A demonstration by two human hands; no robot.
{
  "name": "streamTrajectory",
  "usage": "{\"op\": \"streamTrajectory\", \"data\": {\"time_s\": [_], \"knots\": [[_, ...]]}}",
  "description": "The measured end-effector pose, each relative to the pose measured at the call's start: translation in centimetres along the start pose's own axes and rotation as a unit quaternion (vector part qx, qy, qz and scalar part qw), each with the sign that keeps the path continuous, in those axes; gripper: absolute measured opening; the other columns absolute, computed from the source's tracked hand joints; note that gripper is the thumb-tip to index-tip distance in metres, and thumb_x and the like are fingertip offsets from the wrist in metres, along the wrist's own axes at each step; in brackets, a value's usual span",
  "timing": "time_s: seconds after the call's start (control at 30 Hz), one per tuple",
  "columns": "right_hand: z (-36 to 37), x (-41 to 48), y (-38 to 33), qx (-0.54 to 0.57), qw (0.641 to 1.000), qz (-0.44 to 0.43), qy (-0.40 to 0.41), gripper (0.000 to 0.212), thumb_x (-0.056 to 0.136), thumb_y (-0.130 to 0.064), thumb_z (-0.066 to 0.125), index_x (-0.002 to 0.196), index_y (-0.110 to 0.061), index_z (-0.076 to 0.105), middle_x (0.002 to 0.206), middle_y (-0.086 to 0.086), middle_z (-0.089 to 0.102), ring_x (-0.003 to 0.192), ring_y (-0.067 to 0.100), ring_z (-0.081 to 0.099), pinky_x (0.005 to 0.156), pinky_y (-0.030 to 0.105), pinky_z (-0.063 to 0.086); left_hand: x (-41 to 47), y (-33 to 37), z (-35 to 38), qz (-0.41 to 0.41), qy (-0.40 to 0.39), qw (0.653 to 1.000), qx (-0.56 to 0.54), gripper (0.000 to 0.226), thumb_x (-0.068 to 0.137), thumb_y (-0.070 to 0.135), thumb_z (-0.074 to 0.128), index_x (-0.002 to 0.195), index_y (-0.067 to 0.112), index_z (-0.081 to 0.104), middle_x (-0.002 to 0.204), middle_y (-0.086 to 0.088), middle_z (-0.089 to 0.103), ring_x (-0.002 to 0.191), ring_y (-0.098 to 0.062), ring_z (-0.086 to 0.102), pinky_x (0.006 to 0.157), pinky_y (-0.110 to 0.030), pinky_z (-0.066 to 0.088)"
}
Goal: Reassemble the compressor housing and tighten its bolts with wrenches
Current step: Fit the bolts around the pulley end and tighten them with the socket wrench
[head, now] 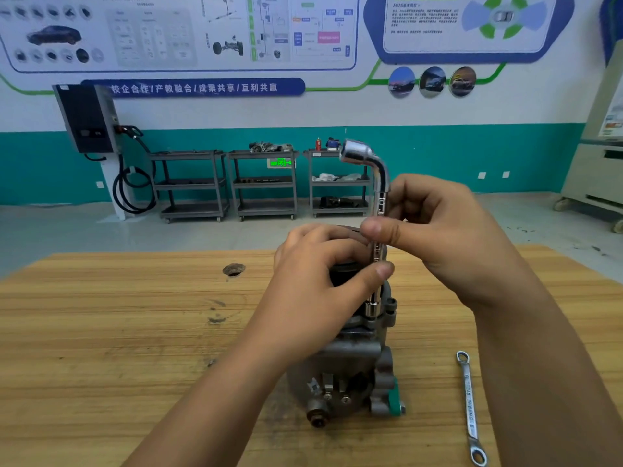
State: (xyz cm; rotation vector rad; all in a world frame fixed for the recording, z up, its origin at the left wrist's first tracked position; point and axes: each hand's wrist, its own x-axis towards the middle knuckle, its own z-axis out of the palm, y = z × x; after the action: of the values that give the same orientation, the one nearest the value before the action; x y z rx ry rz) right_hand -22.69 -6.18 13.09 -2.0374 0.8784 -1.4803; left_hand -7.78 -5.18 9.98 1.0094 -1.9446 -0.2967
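A grey metal compressor (350,365) stands upright on the wooden table (118,332), near the front middle. A chrome L-shaped socket wrench (379,197) stands vertical, its lower socket seated on a bolt at the compressor's upper flange. My left hand (320,284) wraps the compressor's top, its thumb pressed against the wrench shaft. My right hand (438,230) pinches the shaft higher up between thumb and fingers. The bolt under the socket is hidden.
A flat ring spanner (470,406) lies on the table to the right of the compressor. A round hole (233,269) is in the tabletop at the back left. Three grey shelf carts (263,183) and a wall charger (89,119) stand at the far wall.
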Motion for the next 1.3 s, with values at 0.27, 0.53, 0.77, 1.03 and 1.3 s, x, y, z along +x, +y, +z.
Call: {"op": "streamTrajectory", "data": {"time_s": [0.27,0.53,0.77,1.03,1.3], "knots": [[-0.33,-0.26,-0.05,0.081,0.993,0.001,-0.087,0.018,0.09,-0.002,0.051,0.097,-0.012,0.065,0.079,-0.001,0.072,0.078,0.004,0.068,0.067,0.012,0.049,0.05,-0.04,-0.1,0.0,-0.02,1.0,0.013,0.02,0.089,0.038,0.055,0.075,0.052,0.052,0.098,0.031,0.046,0.114,-0.008,0.034,0.102,-0.043,0.029],[0.24,0.06,-0.05,0.03,1.0,0.002,0.001,0.024,0.06,-0.032,0.071,0.074,-0.017,0.058,0.061,-0.009,0.059,0.064,0.005,0.057,0.063,0.023,0.049,-0.12,0.07,0.05,-0.004,-0.004,1.0,0.014,0.019,0.081,0.051,0.062,0.07,0.05,0.047,0.101,0.03,0.048,0.111,-0.002,0.032,0.101,-0.036,0.029],[-0.44,-0.28,-0.31,0.07,0.994,-0.008,-0.077,0.017,0.09,-0.004,0.051,0.095,-0.012,0.065,0.077,-0.005,0.071,0.075,-0.002,0.065,0.063,0.006,0.044,0.06,0.05,-0.13,-0.01,-0.037,0.999,0.01,0.013,0.09,0.04,0.054,0.082,0.05,0.056,0.099,0.034,0.044,0.115,-0.005,0.03,0.104,-0.039,0.025],[0.1,0.12,0.23,0.043,0.999,0.001,0.008,0.008,0.068,-0.024,0.07,0.073,-0.026,0.063,0.063,-0.009,0.063,0.066,0.006,0.061,0.063,0.02,0.049,-0.14,0.1,0.05,-0.011,0.0,1.0,-0.008,0.009,0.079,0.047,0.061,0.075,0.047,0.053,0.101,0.03,0.049,0.114,-0.002,0.034,0.103,-0.04,0.03],[-0.55,-0.1,0.1,0.076,0.996,0.002,-0.045,0.012,0.076,-0.016,0.061,0.088,-0.016,0.064,0.075,-0.003,0.07,0.077,0.009,0.067,0.069,0.02,0.053,-0.07,0.17,-0.08,-0.011,-0.013,1.0,-0.017,0.006,0.085,0.047,0.059,0.08,0.05,0.055,0.105,0.029,0.051,0.117,-0.004,0.033,0.104,-0.04,0.029]]}}
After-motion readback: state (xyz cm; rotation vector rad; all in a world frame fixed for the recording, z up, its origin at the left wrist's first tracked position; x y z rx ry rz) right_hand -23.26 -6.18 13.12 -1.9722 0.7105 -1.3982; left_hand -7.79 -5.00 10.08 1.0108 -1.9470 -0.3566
